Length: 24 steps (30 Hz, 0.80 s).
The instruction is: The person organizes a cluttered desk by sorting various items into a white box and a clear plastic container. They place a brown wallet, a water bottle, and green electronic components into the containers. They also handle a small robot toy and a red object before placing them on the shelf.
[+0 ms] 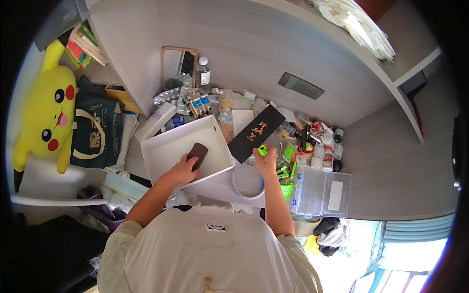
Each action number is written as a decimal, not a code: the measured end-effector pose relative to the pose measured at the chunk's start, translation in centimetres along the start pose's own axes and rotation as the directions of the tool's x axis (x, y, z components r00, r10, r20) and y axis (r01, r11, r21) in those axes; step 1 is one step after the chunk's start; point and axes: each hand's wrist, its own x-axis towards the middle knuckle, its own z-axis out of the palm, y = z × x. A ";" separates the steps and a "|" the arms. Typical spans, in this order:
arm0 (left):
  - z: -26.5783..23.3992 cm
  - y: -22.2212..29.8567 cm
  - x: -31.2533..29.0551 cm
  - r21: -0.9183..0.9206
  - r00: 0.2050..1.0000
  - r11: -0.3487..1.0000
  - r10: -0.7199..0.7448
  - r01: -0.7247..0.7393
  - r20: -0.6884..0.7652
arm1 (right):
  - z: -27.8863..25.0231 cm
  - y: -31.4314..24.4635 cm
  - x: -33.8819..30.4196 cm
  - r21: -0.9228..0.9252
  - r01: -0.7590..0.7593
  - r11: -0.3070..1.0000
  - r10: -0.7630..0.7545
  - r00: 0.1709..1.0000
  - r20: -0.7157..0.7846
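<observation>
My left hand is closed around a dark brown, rounded oblong object, whose exact kind I cannot make out. It is over the open white box, inside the rim. My right hand pinches a small bright green plastic piece, just beside a long black box with gold lettering. Below that hand lies a grey hoop like a headband. More bright green pieces lie to its right, next to a clear plastic case with its lid folded open.
Small bottles and loose items crowd the desk's right side. Behind the white box stand a wood-framed mirror, a clear bottle and blister packs. A yellow plush toy and dark green bag are at left.
</observation>
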 end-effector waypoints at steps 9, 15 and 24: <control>-0.6 -1.5 -4.5 -0.122 0.988 0.984 0.118 -0.130 -0.100 | 3.2 2.3 3.0 0.498 -0.590 0.635 0.462 0.807 0.367; -1.3 -1.5 -7.7 -0.147 0.914 0.931 0.284 -0.335 -0.289 | 1.7 0.2 4.5 0.736 -0.587 0.337 0.474 0.781 0.406; -3.3 6.6 -10.6 -0.016 0.662 0.828 0.436 -0.560 -0.610 | -1.4 -12.0 -2.2 0.934 -0.317 0.164 0.037 0.948 0.315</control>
